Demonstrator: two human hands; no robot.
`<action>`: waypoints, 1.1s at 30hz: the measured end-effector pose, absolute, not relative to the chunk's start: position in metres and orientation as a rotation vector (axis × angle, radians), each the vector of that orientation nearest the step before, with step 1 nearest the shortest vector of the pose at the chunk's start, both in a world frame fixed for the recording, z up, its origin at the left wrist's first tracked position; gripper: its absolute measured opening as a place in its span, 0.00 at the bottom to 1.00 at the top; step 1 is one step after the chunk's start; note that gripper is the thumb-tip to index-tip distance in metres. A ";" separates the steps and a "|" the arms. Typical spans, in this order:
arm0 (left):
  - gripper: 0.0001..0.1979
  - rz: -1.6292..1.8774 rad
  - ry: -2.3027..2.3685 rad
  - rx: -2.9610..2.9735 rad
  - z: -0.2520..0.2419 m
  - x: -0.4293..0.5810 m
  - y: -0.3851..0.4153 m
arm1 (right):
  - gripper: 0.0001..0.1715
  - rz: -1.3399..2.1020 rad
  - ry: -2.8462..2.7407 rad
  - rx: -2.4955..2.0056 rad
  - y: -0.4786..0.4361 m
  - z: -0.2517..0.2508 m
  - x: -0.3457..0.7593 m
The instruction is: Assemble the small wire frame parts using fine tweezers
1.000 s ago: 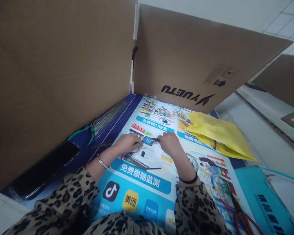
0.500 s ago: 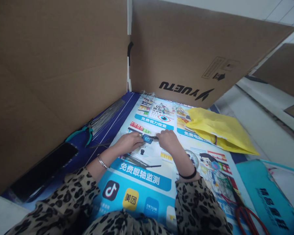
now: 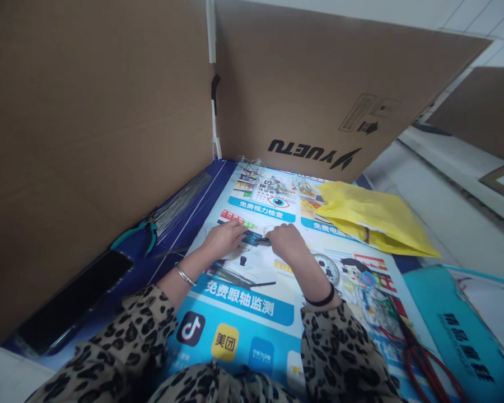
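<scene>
1. Holding a slim, dark, shiny piece (image 3: pixel 263 241) near the middle of the scene, the right hand (image 3: pixel 286 242) is pinching its right end between thumb and fingers; the piece is pointing left, just above a glossy blue-and-white printed poster (image 3: pixel 210 348), and is too small to identify.

2. The left hand (image 3: pixel 227 239) is bringing its bunched fingertips close to the free end; whether they are gripping anything, I cannot tell.

3. Compared with half a second ago, the left hand is sitting slightly farther away and more to the right, while the right hand is staying about where it was. The work therefore seems to be centring on the piece's free end, with the right hand probably steadying it.

4. On the near side of the hands, several thin dark strips (image 3: pixel 239 276) are lying loose on the poster.

5. To the left, teal-handled pliers (image 3: pixel 153 239) are resting beside a fan of thin silvery wires (image 3: pixel 180 206), with a flat black phone-like slab (image 3: pixel 78 299) lying nearer.

6. To the right, a crumpled yellow bag (image 3: pixel 378 218) is lying on the far side, and red-handled scissors (image 3: pixel 432 366) are resting nearer, beside a teal printed pouch (image 3: pixel 457 324).
</scene>
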State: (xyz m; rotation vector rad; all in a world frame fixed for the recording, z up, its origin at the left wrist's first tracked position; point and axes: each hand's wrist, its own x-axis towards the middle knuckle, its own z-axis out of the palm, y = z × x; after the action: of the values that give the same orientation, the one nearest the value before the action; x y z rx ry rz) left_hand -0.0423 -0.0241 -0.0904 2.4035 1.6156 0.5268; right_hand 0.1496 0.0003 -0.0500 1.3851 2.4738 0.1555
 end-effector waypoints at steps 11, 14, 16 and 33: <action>0.12 0.511 1.964 2.090 -0.107 -0.047 0.003 | 0.16 0.147 2.485 1.357 -0.001 -0.052 0.147; 0.13 0.543 1.953 2.049 -0.108 -0.047 0.004 | 0.16 0.151 2.496 1.357 -0.001 -0.054 0.147; 0.13 0.546 1.959 2.008 -0.108 -0.047 0.004 | 0.16 0.152 2.498 1.361 0.000 -0.055 0.148; 0.16 0.853 1.806 2.176 -0.110 -0.055 0.004 | 0.23 0.142 2.837 1.194 -0.014 -0.067 0.125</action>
State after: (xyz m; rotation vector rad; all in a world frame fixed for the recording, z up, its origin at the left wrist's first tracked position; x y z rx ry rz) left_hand -0.0549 0.0035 -0.1099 2.1757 1.8056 0.8525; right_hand 0.1250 -0.0144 -0.0666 1.1936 2.8371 0.1421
